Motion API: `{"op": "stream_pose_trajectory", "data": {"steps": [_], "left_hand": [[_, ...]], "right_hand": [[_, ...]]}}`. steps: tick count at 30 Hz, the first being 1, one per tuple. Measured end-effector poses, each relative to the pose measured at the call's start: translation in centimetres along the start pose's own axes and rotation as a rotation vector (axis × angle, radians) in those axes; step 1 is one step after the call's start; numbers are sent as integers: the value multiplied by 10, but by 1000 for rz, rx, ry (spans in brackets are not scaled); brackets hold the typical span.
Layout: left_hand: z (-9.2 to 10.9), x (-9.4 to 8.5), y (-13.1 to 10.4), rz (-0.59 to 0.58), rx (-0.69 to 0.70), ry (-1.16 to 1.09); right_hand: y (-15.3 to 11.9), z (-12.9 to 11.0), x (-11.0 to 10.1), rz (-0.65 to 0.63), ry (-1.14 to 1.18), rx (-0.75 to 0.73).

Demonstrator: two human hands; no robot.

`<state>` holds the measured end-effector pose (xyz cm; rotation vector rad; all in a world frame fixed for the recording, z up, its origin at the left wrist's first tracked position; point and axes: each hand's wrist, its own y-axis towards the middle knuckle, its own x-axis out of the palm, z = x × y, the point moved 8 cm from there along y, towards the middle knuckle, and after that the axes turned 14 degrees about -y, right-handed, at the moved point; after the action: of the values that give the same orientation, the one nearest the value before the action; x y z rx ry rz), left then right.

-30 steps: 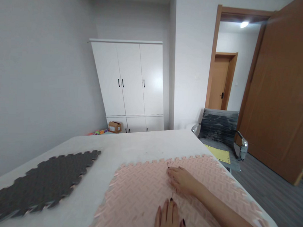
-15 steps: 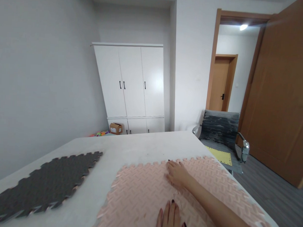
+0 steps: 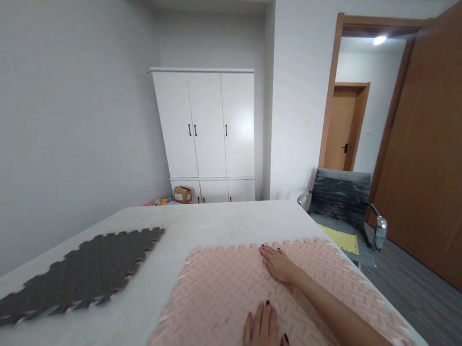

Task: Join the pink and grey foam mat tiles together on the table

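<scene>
A pink foam puzzle mat (image 3: 219,288) with a raised woven pattern and toothed edges lies on the white table (image 3: 210,220). My left hand (image 3: 263,330) rests palm down on its near part, fingers stretched forward and thumb out to the right; the wrist is cut off by the frame. Further off, my right hand (image 3: 279,264) lies flat close to the mat's far toothed edge, its forearm coming in from the lower right. Thin dark lines, perhaps a seam, show on the mat between the hands. Neither hand grips anything.
A dark grey foam puzzle mat (image 3: 87,271) lies on the table's left side. Beyond the right edge stands a chair (image 3: 340,197) with a yellow sheet (image 3: 340,239) on its seat. A white cabinet (image 3: 206,126), a cardboard box (image 3: 183,194) and an open wooden door (image 3: 425,149) are behind.
The view has turned slightly left, so everything sits a little further right in the picture. Both hands stay flat on the pink mat in about the same places.
</scene>
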<state>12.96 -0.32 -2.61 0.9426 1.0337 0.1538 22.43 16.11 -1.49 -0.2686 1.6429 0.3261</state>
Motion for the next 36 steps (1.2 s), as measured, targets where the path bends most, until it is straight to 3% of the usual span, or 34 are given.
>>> {"op": "stream_pose_trajectory", "data": {"steps": [4,9,13,15,19,21,23,25,26,29,31,33,36], "left_hand": [[-6,2,-3,83,-40,-117],[-16,14,-5,94,-109,-216],[-17,21,-4,70,-65,-190],[-16,23,-3,55,-44,-173],[-14,21,-3,-44,11,-143],[-19,11,0,-122,73,-155],[-40,-10,6,-182,93,-170],[-84,-38,12,-208,17,-131],[-112,-51,14,-226,-62,-86],[-207,-88,6,-211,-467,35],[-246,-98,-8,-227,-649,-31],[-262,-99,-18,-239,-732,-167],[-264,-96,-24,-238,-782,-287]], "right_hand": [[-25,27,-16,8,8,-41],[-109,107,-36,155,-43,99],[-195,184,-12,223,-66,408],[-228,209,8,258,-20,514],[-254,222,35,330,67,565],[-255,222,38,335,80,578],[-254,220,38,323,88,577],[-254,218,34,321,85,571],[-254,217,32,325,77,563],[-254,211,26,339,28,515],[-253,209,26,332,-4,487],[-253,209,29,323,-20,478],[-255,212,36,332,-12,483]]}}
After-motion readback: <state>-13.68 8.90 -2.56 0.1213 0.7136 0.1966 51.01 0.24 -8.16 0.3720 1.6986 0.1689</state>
